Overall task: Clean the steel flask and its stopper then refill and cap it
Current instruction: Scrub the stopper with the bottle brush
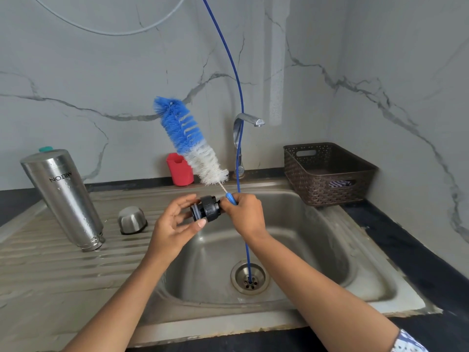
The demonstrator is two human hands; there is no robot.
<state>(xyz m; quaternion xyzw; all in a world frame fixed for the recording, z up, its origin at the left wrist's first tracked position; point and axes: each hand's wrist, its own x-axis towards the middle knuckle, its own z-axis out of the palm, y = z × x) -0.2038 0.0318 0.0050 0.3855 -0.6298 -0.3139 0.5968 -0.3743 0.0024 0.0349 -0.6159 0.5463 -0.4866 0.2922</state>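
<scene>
Mid-frame, just above the sink basin, I've got the black stopper lying sideways between both hands. My left hand pinches its ringed end between thumb and fingertips. My right hand is curled round the blue handle of the bottle brush, and its fingers also touch the stopper's other end. The bristles point up toward the upper middle of the frame.

The steel flask stands mouth-down and tilted on the ribbed drainboard at left of frame, with the steel cup upside down beside it. A thin blue hose runs down past the tap into the drain. The brown basket sits at right.
</scene>
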